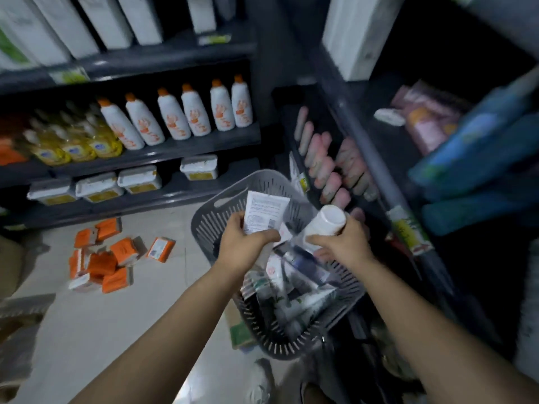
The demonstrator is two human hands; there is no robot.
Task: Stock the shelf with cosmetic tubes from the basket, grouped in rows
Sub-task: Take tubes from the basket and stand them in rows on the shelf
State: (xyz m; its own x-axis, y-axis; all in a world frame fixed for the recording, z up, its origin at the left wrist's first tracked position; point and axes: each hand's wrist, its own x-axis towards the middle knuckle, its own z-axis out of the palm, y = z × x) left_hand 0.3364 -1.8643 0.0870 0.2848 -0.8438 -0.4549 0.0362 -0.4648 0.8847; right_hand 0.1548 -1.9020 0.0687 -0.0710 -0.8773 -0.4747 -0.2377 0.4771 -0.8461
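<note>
Left hand point(245, 243) fingers point(237, 220) wrapped a flat tube point(264, 212), right hand point(341, 237) gripped a capped tube point(326, 220), both held over the basket point(210, 217), likely bound for the right shelf point(376, 170).

Stock tally, shelves and floor.
Orange-capped white bottles point(195, 112): six in a row. White tubs point(140, 180) with yellow labels: four. Gray basket point(210, 220): one. Tubes held above it: two, a flat white tube point(265, 212) and a white-capped tube point(326, 221). Orange packs point(100, 263) on the floor: about ten, heaped. Yellow bottles point(75, 147), pink tubes point(323, 170), loose tubes point(291, 293) in the basket: too blurred to count.
</note>
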